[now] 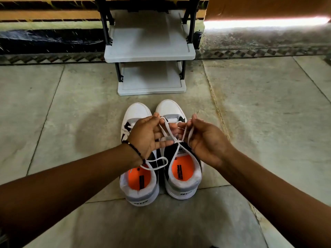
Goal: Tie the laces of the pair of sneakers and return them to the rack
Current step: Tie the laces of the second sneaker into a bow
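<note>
Two white, grey and black sneakers with orange insoles stand side by side on the floor, toes toward the rack: the left sneaker (pixel 138 190) and the right sneaker (pixel 182 183). Above the right sneaker, my left hand (pixel 146 135) and my right hand (pixel 206 140) each pinch a strand of its white lace (pixel 172 135). The strands cross between my hands. A loose loop of lace (pixel 157 163) hangs over the left sneaker's opening. My hands hide the tongues of both shoes.
A grey plastic shoe rack (pixel 149 56) with black posts stands just beyond the sneakers, its two visible shelves bare. Tiled floor (pixel 71 113) spreads on both sides. A wall with a dark skirting runs behind the rack, and a bright gap shows at top right.
</note>
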A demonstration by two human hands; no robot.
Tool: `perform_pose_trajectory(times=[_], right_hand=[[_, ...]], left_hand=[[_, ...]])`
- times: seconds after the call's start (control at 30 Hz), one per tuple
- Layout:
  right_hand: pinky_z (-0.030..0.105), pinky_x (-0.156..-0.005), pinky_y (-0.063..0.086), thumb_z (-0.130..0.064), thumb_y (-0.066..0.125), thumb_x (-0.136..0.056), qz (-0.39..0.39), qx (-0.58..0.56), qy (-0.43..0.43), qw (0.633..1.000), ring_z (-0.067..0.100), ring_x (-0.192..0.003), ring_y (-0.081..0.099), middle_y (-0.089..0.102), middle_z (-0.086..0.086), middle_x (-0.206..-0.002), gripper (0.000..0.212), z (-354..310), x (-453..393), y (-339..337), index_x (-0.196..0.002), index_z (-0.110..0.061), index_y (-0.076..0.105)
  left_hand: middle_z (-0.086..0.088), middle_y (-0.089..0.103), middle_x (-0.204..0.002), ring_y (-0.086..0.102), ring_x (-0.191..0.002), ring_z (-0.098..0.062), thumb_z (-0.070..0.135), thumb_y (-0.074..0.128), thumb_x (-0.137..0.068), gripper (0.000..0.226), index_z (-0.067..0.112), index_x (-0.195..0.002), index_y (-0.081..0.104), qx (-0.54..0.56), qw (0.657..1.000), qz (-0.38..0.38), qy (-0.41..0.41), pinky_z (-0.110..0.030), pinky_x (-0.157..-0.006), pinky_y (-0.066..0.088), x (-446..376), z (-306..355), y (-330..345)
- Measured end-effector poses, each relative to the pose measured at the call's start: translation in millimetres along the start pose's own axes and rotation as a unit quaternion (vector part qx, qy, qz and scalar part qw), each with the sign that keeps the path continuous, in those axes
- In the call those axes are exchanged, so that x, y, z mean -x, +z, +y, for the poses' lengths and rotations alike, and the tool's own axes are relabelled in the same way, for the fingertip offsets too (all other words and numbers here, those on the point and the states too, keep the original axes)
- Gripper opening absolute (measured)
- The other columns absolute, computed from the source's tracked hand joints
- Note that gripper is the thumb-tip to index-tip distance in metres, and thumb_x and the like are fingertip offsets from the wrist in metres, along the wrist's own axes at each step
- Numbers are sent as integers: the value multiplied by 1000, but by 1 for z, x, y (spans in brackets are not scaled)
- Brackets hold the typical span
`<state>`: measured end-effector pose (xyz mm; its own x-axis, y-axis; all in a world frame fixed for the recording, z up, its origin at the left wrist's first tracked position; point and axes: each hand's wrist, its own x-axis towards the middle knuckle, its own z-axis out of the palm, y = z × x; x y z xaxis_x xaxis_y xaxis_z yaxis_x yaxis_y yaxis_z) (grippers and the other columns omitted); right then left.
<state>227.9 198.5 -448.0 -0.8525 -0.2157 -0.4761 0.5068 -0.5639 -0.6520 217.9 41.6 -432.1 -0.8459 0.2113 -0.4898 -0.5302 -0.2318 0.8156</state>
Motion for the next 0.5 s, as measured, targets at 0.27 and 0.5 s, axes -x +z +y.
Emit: perform_pose_trajectory(times=[0.27, 0.5], right_hand=[[23, -59, 52, -5, 33, -98, -45, 164, -49, 984, 14, -56, 62, 60, 9, -71, 24, -4, -1, 7, -92, -4, 57], [25, -65, 51, 7, 34, -93, -70, 202, -54, 975, 18, -65, 60, 60, 9, -75, 29, 1, -5, 5, -93, -7, 59]], left_hand=[[7, 61, -77, 55, -66, -8, 8, 37, -97, 35, 30, -96, 63, -89, 993, -68, 33, -24, -58, 47, 4, -6, -1], [2, 59, -75, 54, -59, -3, -6, 38, -93, 45, 36, -102, 53, -221, 963, -84, 133, -22, -53, 43, 4, -10, -4]])
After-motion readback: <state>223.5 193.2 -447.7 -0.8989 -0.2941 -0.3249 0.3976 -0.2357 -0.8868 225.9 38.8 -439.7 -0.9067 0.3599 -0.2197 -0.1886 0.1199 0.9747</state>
